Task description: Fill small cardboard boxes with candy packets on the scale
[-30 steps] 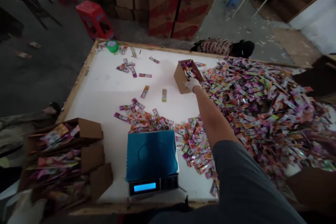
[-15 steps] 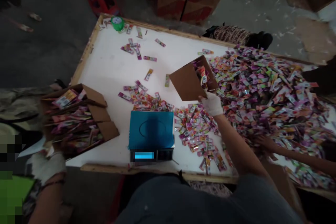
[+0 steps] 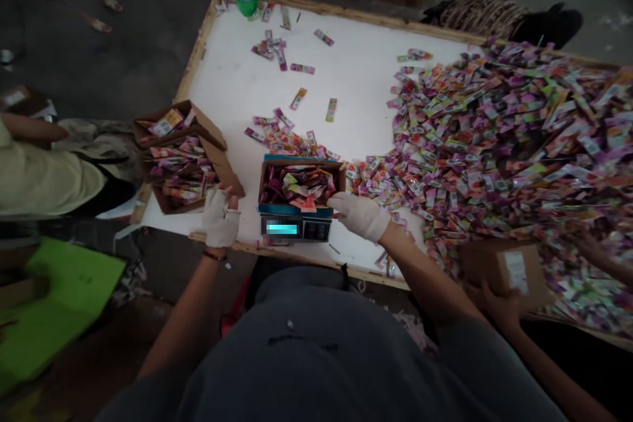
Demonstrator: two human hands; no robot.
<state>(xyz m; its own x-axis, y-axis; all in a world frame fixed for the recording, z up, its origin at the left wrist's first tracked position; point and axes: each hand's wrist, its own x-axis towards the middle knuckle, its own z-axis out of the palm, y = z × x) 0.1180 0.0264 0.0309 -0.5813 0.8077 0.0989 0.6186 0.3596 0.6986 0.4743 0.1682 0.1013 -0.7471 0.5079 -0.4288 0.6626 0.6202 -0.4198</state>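
A small cardboard box [image 3: 261, 186] filled with colourful snack sachets sits on the blue-topped digital scale [image 3: 316, 229], whose display is lit but blurred out. My right hand [image 3: 360, 216], in a white glove, has its fingertips closed over the box's near right corner. Over the table's front edge is my left hand [image 3: 220, 219], also gloved, with fingers apart and nothing in them. It is close to the near right side of a larger open carton [image 3: 222, 161] of sachets, its flaps up. Whether it touches that carton is unclear.
A big heap of sachets [image 3: 494, 125] covers the table's right side. Loose sachets lie behind the scale. Green tape [image 3: 246, 1] stands at the far left corner. At right, a co-worker's hand [image 3: 502, 306] touches a brown box [image 3: 529, 270]; another person's sleeve [image 3: 74, 178] is at left.
My right hand has brought the box from above the table down onto the scale. My left hand has moved right and forward, towards the carton's near right side. The camera view has shifted.
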